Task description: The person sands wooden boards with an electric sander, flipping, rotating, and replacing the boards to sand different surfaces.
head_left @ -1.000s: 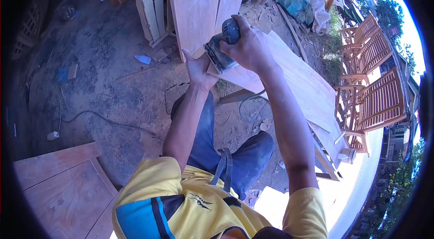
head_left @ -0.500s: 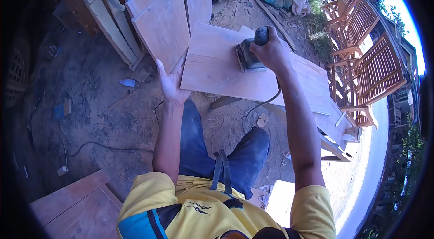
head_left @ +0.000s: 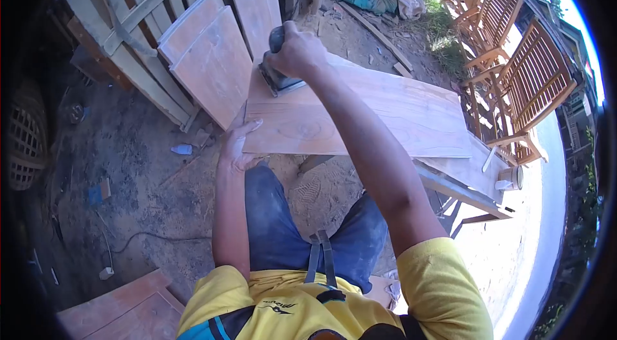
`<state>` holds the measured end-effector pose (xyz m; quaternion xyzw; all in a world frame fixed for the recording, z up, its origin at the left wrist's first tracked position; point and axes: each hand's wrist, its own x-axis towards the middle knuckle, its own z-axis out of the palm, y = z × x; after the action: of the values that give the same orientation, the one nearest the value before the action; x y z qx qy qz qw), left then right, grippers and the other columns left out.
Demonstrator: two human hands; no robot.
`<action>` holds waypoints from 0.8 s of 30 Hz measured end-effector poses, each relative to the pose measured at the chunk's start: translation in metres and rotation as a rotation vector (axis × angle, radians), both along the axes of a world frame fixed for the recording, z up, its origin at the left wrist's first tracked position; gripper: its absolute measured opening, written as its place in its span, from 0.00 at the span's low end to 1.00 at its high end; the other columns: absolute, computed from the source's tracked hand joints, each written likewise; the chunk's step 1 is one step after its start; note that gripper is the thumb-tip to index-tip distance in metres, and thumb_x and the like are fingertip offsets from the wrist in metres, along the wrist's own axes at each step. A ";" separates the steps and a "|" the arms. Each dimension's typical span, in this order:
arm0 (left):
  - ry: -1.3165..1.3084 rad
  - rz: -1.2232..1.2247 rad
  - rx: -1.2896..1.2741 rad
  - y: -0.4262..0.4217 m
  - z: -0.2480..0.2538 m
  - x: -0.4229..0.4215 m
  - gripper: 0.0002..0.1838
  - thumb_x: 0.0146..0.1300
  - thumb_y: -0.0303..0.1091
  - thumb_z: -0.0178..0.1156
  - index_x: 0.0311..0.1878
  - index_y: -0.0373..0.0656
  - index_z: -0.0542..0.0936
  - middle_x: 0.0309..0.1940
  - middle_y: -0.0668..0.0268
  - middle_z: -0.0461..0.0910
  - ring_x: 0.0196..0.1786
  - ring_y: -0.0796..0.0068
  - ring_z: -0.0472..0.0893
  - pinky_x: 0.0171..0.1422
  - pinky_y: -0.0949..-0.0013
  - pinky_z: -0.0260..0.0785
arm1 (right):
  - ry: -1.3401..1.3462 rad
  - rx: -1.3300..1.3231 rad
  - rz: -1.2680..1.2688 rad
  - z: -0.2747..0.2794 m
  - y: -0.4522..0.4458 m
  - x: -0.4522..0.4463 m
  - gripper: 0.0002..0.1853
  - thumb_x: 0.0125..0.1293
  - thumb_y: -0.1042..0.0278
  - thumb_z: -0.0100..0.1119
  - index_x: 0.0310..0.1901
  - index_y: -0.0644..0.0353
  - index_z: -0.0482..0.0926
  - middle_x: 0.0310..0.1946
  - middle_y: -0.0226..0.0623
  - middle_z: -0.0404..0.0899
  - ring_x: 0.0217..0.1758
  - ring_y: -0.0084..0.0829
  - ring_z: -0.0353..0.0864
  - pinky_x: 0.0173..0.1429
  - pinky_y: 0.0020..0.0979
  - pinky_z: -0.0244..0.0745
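Observation:
My right hand [head_left: 299, 54] is wrapped round the top of a dark electric sander [head_left: 275, 76]. The sander's base rests on the upper left corner of a flat wooden board [head_left: 366, 112]. At the board's near left corner, my left hand [head_left: 236, 144] grips the edge, thumb on top and the other fingers partly hidden. The board lies over a wooden work table [head_left: 483, 170], whose legs show beneath it.
Two wooden panels [head_left: 215, 67] lean by a slatted frame [head_left: 138, 25] at the left. Slatted wooden chairs [head_left: 530, 76] stand at the right, near a small bucket [head_left: 511, 178]. A cord [head_left: 164, 236], a plastic bottle [head_left: 182, 149] and another panel [head_left: 125, 317] lie on the ground.
My right hand has moved the sander left across the board, from its middle to its far left corner. My left hand has closed from spread fingers onto the board's edge.

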<state>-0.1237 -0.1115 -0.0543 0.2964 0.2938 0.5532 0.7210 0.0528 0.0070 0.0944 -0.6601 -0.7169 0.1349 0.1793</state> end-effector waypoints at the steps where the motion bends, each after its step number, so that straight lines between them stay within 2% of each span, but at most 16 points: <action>1: 0.002 0.007 -0.012 0.000 0.004 0.003 0.41 0.67 0.19 0.59 0.84 0.33 0.61 0.73 0.50 0.74 0.74 0.56 0.78 0.79 0.55 0.72 | -0.020 0.062 0.041 -0.005 -0.005 -0.004 0.36 0.59 0.48 0.73 0.63 0.62 0.74 0.49 0.60 0.89 0.56 0.60 0.89 0.62 0.53 0.84; 3: 0.016 -0.029 -0.017 0.001 0.003 -0.001 0.41 0.68 0.18 0.57 0.85 0.33 0.60 0.73 0.49 0.74 0.74 0.55 0.77 0.79 0.54 0.72 | 0.015 0.029 0.086 0.002 -0.023 0.008 0.38 0.57 0.50 0.74 0.65 0.61 0.74 0.48 0.61 0.88 0.53 0.63 0.89 0.61 0.54 0.85; 5: 0.030 -0.100 -0.008 0.000 0.001 0.000 0.40 0.68 0.18 0.56 0.85 0.33 0.59 0.73 0.49 0.74 0.74 0.54 0.77 0.79 0.54 0.72 | -0.014 0.049 0.030 -0.006 -0.026 0.041 0.39 0.57 0.48 0.75 0.66 0.60 0.74 0.49 0.61 0.88 0.55 0.61 0.89 0.61 0.53 0.86; 7: 0.114 0.024 0.010 -0.004 0.011 0.006 0.40 0.70 0.19 0.58 0.85 0.33 0.59 0.74 0.49 0.73 0.74 0.56 0.77 0.78 0.54 0.73 | -0.020 0.061 -0.027 -0.001 -0.036 0.084 0.39 0.57 0.48 0.76 0.66 0.59 0.73 0.49 0.60 0.88 0.56 0.61 0.89 0.61 0.53 0.86; 8: 0.117 -0.003 0.015 -0.004 0.012 0.005 0.40 0.70 0.19 0.58 0.85 0.33 0.59 0.74 0.49 0.73 0.74 0.56 0.77 0.78 0.54 0.73 | -0.009 0.010 -0.102 0.005 -0.042 0.109 0.38 0.57 0.50 0.76 0.66 0.58 0.74 0.50 0.60 0.87 0.57 0.60 0.88 0.62 0.52 0.85; 11: 0.273 -0.006 0.059 -0.005 0.023 0.011 0.40 0.73 0.27 0.66 0.84 0.33 0.60 0.73 0.51 0.75 0.73 0.58 0.79 0.76 0.55 0.75 | -0.014 -0.028 -0.243 0.003 -0.049 0.182 0.39 0.56 0.50 0.78 0.66 0.57 0.74 0.52 0.58 0.87 0.59 0.58 0.88 0.64 0.50 0.85; 15: 0.406 -0.039 0.103 -0.001 0.020 0.009 0.41 0.74 0.31 0.69 0.84 0.32 0.61 0.72 0.52 0.76 0.71 0.60 0.79 0.76 0.57 0.74 | -0.063 -0.009 -0.362 -0.009 -0.058 0.275 0.42 0.56 0.45 0.78 0.69 0.56 0.74 0.56 0.55 0.87 0.62 0.55 0.88 0.65 0.50 0.84; 18: 0.480 -0.042 0.096 0.000 0.020 0.007 0.38 0.76 0.27 0.64 0.83 0.31 0.61 0.75 0.51 0.73 0.76 0.59 0.75 0.80 0.57 0.69 | -0.112 0.027 -0.427 -0.016 -0.063 0.342 0.43 0.56 0.43 0.78 0.69 0.55 0.73 0.58 0.54 0.88 0.63 0.54 0.88 0.67 0.50 0.83; 24: 0.530 -0.047 0.148 0.001 0.014 0.003 0.38 0.77 0.27 0.63 0.84 0.31 0.59 0.76 0.50 0.72 0.76 0.58 0.75 0.80 0.56 0.69 | -0.177 0.000 -0.547 -0.020 -0.071 0.436 0.47 0.57 0.39 0.78 0.72 0.56 0.72 0.60 0.53 0.87 0.63 0.54 0.88 0.67 0.50 0.83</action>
<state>-0.1207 -0.1103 -0.0398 0.4896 0.4240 0.4593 0.6079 0.4892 -0.0640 0.0747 -0.8382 -0.5251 0.0233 0.1456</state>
